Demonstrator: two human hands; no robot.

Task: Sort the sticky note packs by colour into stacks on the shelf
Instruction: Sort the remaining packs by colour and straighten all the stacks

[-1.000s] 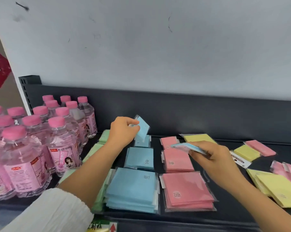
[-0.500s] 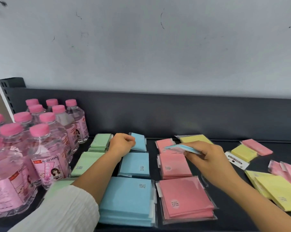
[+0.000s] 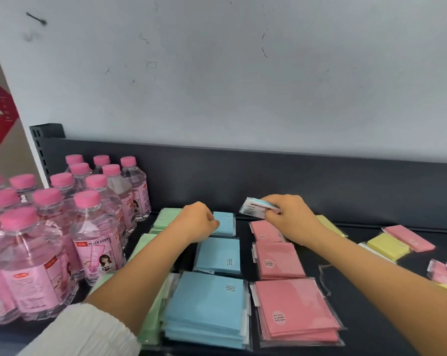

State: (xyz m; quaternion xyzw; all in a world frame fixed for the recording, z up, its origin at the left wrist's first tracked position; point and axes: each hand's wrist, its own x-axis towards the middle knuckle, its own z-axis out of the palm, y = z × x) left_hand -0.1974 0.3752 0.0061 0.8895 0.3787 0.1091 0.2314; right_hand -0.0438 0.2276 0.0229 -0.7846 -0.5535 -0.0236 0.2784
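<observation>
On the dark shelf (image 3: 304,235) lie sorted sticky note packs: three blue stacks in a column, small at the back (image 3: 226,223), medium (image 3: 219,255), large in front (image 3: 207,307). Three pink stacks (image 3: 294,309) run beside them on the right, green stacks (image 3: 165,218) on the left. My left hand (image 3: 198,222) rests curled at the left edge of the small back blue stack; whether it still grips the top pack I cannot tell. My right hand (image 3: 291,217) holds a small blue pack (image 3: 258,208) above the back pink stack.
Several pink-capped peach soda bottles (image 3: 94,227) crowd the shelf's left end. Loose yellow packs (image 3: 386,246) and pink packs (image 3: 409,237) lie scattered at the right, with more (image 3: 445,273) at the right edge. A dark back panel (image 3: 294,176) closes the shelf behind.
My left hand brought its small blue pack down onto the back blue stack. My right hand rose and moved back-left with its blue pack.
</observation>
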